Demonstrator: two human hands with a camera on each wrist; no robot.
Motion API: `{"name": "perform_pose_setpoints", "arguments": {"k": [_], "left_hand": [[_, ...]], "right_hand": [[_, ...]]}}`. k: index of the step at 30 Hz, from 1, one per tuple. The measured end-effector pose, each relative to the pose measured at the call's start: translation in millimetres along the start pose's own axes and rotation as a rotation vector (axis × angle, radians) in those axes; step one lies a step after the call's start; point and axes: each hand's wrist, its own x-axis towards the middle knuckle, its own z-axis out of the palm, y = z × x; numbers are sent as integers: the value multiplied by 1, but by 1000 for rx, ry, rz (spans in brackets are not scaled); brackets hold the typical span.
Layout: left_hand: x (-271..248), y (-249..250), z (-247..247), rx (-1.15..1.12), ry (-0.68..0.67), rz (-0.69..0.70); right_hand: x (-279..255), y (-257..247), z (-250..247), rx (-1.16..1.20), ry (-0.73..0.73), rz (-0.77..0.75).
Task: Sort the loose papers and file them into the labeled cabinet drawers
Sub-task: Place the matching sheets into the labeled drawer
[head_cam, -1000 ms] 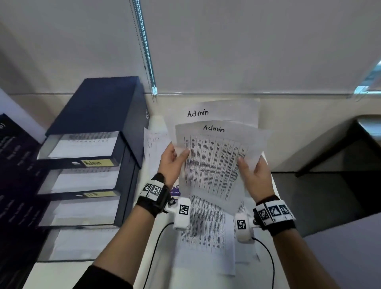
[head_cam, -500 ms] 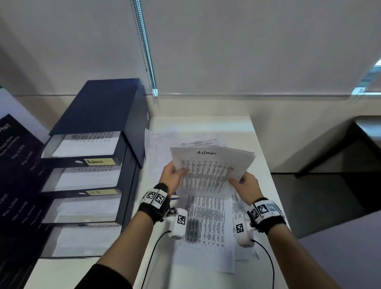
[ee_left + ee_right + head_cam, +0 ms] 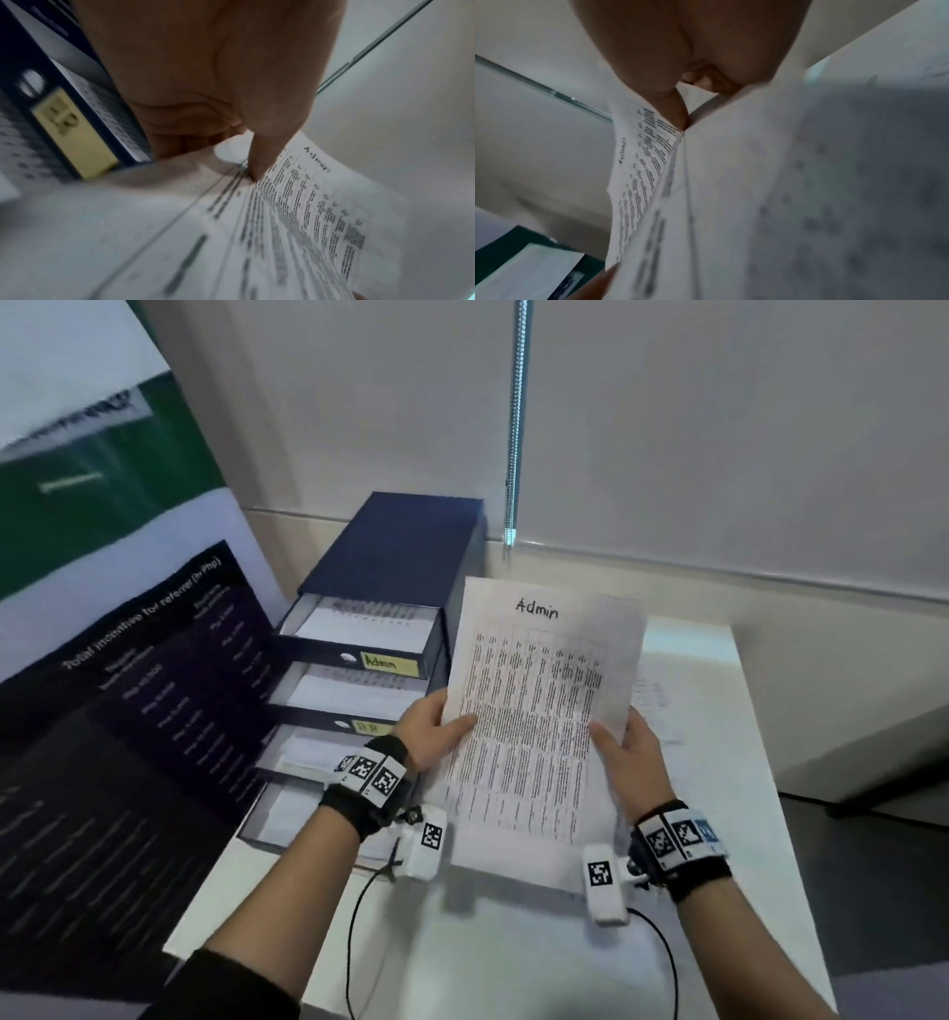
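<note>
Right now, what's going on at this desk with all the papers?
A person is filing papers. Both hands hold a printed sheet headed "Admin" above the white table: the left hand pinches its left edge, the right hand its right edge. Beside it stands a dark blue drawer cabinet with its drawers pulled open; the top drawer, labeled Admin, already holds paper. The sheet is not yet filed.

A pale roller blind [image 3: 719,428] hangs behind the white counter [image 3: 719,814]; left of the counter leans a dark printed poster [image 3: 102,762].
</note>
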Motion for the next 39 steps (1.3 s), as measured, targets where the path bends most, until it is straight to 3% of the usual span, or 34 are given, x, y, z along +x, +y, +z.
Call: {"name": "perform_pose_setpoints", "arguments": {"k": [4, 8, 10, 14, 16, 18, 21, 25, 29, 32, 37, 39], "left_hand": [[-35, -16, -53, -97, 154, -83], [-65, -26, -111, -275, 364, -50], [-71, -29, -141, -353, 309, -46], [-84, -35, -181, -475, 42, -84], [-87, -36, -193, -503, 65, -99], [-81, -42, -210, -503, 180, -108], [-64, -48, -232, -431, 332, -100], [-41, -50, -241, -403, 332, -109], [-15, -50, -238, -380, 404, -170], [-1, -42, -236, -380, 448, -178], [14, -33, -236, -446, 214, -241], [21, -30, -234, -389, 230, -237]], "right_hand": [[-8, -9, 65, 93, -72, 120], [-9, -27, 130, 115, -179, 140], [-5, -40, 158, 144, -184, 165], [6, -56, 200, 133, -176, 204], [12, -60, 214, 112, -177, 248], [16, -64, 229, 156, -170, 293], [13, -75, 236, 174, -206, 280], [-11, -98, 232, 54, -423, 249], [-15, -105, 226, 115, -520, 315], [7, -104, 225, 120, -458, 324], [53, -100, 230, 293, -320, 400], [70, -99, 232, 321, -307, 414]]}}
